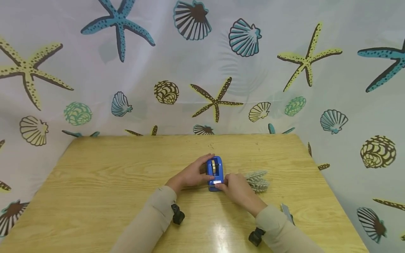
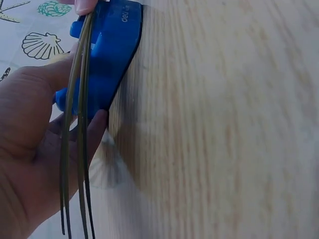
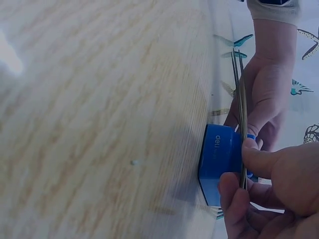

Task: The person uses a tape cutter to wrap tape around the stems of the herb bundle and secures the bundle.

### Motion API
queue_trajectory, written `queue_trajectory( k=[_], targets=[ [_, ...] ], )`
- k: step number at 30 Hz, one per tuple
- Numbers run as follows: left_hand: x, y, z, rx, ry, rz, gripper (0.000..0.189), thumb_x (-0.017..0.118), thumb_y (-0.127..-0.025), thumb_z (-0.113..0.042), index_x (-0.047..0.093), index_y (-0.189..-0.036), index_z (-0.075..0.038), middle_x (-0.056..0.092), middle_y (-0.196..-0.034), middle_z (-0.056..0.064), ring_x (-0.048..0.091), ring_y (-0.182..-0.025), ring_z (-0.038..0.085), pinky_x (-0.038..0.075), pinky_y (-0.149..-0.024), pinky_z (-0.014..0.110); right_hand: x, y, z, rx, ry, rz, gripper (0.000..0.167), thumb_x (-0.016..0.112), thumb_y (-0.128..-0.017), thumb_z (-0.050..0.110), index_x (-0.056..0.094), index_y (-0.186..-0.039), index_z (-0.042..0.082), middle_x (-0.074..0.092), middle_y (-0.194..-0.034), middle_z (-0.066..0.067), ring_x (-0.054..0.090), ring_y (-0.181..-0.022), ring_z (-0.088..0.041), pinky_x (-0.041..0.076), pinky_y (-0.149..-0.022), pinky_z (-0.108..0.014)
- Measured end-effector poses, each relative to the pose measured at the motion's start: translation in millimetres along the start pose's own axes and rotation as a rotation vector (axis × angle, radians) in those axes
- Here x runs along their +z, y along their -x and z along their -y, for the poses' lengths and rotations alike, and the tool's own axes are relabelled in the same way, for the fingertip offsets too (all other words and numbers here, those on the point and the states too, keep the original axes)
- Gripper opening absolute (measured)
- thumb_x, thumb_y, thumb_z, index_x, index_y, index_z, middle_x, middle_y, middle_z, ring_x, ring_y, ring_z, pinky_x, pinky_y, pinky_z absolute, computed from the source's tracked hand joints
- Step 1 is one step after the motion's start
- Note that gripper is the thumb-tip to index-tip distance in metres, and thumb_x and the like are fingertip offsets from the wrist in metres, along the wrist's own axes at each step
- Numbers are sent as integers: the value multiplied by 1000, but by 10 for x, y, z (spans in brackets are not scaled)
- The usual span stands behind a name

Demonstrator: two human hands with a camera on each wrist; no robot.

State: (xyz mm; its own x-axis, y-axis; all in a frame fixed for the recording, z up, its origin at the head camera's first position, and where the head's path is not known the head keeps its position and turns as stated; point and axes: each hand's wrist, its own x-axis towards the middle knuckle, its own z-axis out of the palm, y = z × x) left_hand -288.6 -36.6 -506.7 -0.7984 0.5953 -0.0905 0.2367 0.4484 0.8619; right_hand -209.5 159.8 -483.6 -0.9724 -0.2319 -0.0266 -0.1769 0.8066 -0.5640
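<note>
A blue tape dispenser with a roll of tape stands on the table. My left hand grips it from the left, fingers at its far end and thumb near its front. Across its front end lies a bunch of dried wheat, its bushy heads to the right and its thin stems running out leftward. My right hand pinches those stems between thumb and fingers, close against the dispenser. In the head view the right hand partly covers the bunch.
On the wooden table, a utility knife lies right of my right forearm, partly hidden by the sleeve. A white curtain printed with starfish and shells hangs behind and beside the table. Black camera mounts are on both wrists.
</note>
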Motion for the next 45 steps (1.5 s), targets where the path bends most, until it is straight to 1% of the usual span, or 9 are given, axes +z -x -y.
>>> queue_trajectory(
  k=[8, 14, 24, 29, 33, 36, 38, 41, 45],
  targets=[
    [-2, -39, 60, -21, 150, 40, 89, 74, -89, -9, 22, -160, -20, 19, -166, 13, 33, -146, 41, 41, -112, 48, 7, -13, -7, 9, 14, -3, 34, 70, -94, 32, 69, -73, 6, 56, -57, 4, 43, -48, -7, 34, -44, -21],
    [-4, -41, 67, -40, 160, 38, 89, 75, -88, -7, 23, -160, -22, 20, -166, 12, 34, -146, 39, 41, -112, 47, 21, -22, -7, 12, 1, 10, 34, 69, -95, 32, 72, -75, 5, 55, -55, 5, 42, -47, -7, 33, -44, -21],
    [-31, -36, 74, -28, 183, 37, 89, 75, -88, -7, 22, -160, -17, 20, -165, 18, 36, -144, 42, 43, -110, 47, 17, -33, 28, 1, -2, 48, 42, 65, -98, 33, 72, -68, 4, 40, -45, 9, 35, -42, -6, 28, -42, -20],
    [-31, -46, 89, -28, 198, 27, 89, 75, -88, -6, 24, -160, -20, 21, -165, 15, 35, -146, 40, 42, -111, 47, 15, -35, 39, 17, -10, 49, 44, 66, -97, 32, 70, -65, 3, 40, -45, 7, 35, -41, -7, 27, -41, -21],
    [0, -23, 107, -31, 206, 49, 88, 76, -89, -11, 25, -159, -23, 22, -165, 11, 33, -147, 37, 41, -112, 46, 86, 39, -26, 23, -31, 108, 42, 68, -96, 31, 68, -63, 4, 45, -43, 7, 38, -38, -6, 29, -40, -21],
    [18, 4, 113, -33, 182, 68, 88, 76, -89, -17, 25, -159, -25, 22, -165, 9, 34, -147, 36, 42, -112, 46, 121, 97, -75, 30, -51, 136, 41, 68, -96, 31, 68, -63, 7, 48, -42, 7, 40, -37, -6, 31, -39, -21],
    [15, 16, 103, -32, 153, 62, 87, 76, -89, -18, 24, -159, -25, 23, -165, 9, 34, -148, 35, 42, -112, 45, 98, 104, -71, 30, -64, 106, 42, 68, -95, 31, 67, -61, 7, 49, -42, 6, 41, -37, -7, 31, -39, -22],
    [-1, 23, 70, -32, 92, 21, 86, 76, -89, -17, 25, -159, -22, 25, -165, 9, 33, -148, 34, 40, -114, 46, 33, 79, -33, 23, -58, 75, 41, 69, -94, 31, 67, -63, 6, 50, -45, 5, 42, -41, -8, 32, -41, -22],
    [15, 65, 0, -40, -53, -52, 85, 74, -92, -23, 23, -160, -19, 27, -164, 10, 30, -150, 32, 34, -118, 48, -19, 80, -6, 29, -20, 102, 40, 71, -93, 34, 68, -64, 7, 52, -50, 5, 42, -45, -7, 33, -42, -21]
  ],
)
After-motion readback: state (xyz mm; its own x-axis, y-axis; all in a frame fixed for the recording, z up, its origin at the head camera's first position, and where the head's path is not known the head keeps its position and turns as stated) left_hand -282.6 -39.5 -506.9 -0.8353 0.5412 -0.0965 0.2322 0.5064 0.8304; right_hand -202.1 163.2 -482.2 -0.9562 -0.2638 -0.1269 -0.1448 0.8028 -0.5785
